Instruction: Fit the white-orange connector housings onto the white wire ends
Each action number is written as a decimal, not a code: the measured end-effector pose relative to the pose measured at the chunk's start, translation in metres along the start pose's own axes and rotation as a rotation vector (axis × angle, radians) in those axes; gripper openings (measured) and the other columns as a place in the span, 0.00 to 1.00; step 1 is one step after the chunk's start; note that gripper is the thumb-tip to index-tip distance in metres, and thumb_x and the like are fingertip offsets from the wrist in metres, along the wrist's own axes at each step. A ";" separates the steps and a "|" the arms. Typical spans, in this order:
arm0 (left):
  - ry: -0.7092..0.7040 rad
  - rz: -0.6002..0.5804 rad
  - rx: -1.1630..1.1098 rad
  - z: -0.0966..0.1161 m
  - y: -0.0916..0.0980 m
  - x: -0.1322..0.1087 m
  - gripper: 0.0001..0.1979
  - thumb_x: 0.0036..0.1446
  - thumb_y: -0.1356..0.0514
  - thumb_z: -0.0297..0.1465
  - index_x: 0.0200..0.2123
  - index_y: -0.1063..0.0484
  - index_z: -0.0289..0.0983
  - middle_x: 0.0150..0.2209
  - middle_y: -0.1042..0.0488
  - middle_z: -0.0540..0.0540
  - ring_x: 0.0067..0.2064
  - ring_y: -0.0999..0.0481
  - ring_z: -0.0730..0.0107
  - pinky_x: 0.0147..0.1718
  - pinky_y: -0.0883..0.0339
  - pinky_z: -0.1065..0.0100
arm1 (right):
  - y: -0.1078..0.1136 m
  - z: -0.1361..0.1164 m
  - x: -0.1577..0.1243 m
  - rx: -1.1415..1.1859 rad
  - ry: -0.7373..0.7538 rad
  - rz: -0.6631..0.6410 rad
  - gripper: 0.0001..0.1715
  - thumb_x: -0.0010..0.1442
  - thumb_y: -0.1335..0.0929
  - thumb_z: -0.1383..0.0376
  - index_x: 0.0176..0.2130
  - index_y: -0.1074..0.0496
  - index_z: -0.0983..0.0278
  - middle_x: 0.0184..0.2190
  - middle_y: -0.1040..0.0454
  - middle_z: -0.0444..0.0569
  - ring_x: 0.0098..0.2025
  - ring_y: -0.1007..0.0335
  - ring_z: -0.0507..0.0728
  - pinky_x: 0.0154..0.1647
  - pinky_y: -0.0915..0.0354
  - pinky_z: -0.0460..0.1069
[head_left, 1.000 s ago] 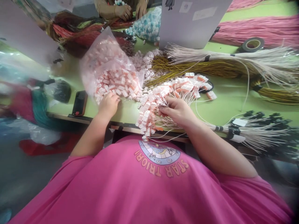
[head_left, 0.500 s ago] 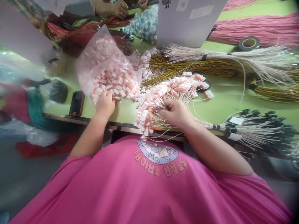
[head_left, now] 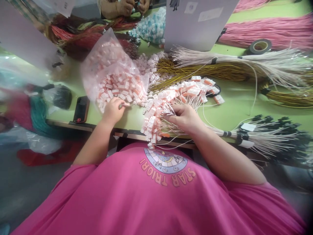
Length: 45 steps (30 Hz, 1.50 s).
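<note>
My left hand (head_left: 113,111) is closed, pinching one small white-and-orange connector housing (head_left: 125,104) between thumb and fingers. Just behind it lies a clear plastic bag (head_left: 96,70), its mouth spilling a heap of loose connector housings (head_left: 119,85). My right hand (head_left: 184,119) is closed around thin white wires (head_left: 170,110) whose bare tips stick out toward the left. Around those fingers curves a cluster of white-and-orange housings (head_left: 153,120) fitted on white wires. The same bundle runs right under my forearm to dark connectors (head_left: 288,137).
A phone (head_left: 81,109) lies left near the table edge. Behind are yellow-black wires (head_left: 227,71), a white wire bundle (head_left: 244,60), a tape roll (head_left: 260,46), pink wires (head_left: 271,31) and an upright grey panel (head_left: 195,23). Another person's hands (head_left: 129,7) work across the table.
My left hand has drawn slightly right, away from the heap, with a connector housing now showing in its fingertips. My right hand has hardly moved. The other person's hands have come together.
</note>
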State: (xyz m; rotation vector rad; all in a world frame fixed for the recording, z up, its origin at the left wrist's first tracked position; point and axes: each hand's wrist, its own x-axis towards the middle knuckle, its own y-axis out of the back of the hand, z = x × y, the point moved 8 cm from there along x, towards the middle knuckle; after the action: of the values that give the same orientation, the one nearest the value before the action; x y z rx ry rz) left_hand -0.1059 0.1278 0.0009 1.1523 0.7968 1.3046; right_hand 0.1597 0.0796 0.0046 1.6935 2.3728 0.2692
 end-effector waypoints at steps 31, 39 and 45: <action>0.130 -0.378 -1.028 0.128 -0.024 -0.024 0.09 0.46 0.33 0.27 0.34 0.25 0.34 0.29 0.23 0.48 0.29 0.25 0.74 0.27 0.29 0.71 | 0.005 -0.021 -0.012 -0.257 0.120 0.172 0.09 0.49 0.35 0.65 0.20 0.38 0.63 0.17 0.42 0.40 0.23 0.47 0.48 0.25 0.46 0.46; 0.101 -0.388 -0.987 0.137 -0.018 -0.029 0.07 0.48 0.34 0.26 0.34 0.24 0.34 0.30 0.22 0.47 0.32 0.23 0.70 0.30 0.28 0.69 | 0.000 -0.020 -0.011 -0.358 0.135 0.152 0.11 0.49 0.35 0.65 0.19 0.41 0.63 0.16 0.43 0.41 0.23 0.48 0.48 0.24 0.48 0.46; 0.124 -0.345 -0.976 0.135 -0.020 -0.027 0.07 0.47 0.34 0.28 0.33 0.24 0.33 0.32 0.21 0.45 0.33 0.22 0.69 0.31 0.27 0.69 | 0.001 -0.010 -0.006 -0.286 0.044 0.146 0.12 0.51 0.35 0.62 0.20 0.39 0.63 0.17 0.41 0.41 0.24 0.46 0.49 0.24 0.48 0.47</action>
State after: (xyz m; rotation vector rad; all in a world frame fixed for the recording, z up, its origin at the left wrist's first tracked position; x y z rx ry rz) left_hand 0.0229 0.0783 0.0156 0.1480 0.3230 1.2358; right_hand 0.1596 0.0743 0.0152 1.7376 2.1187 0.6431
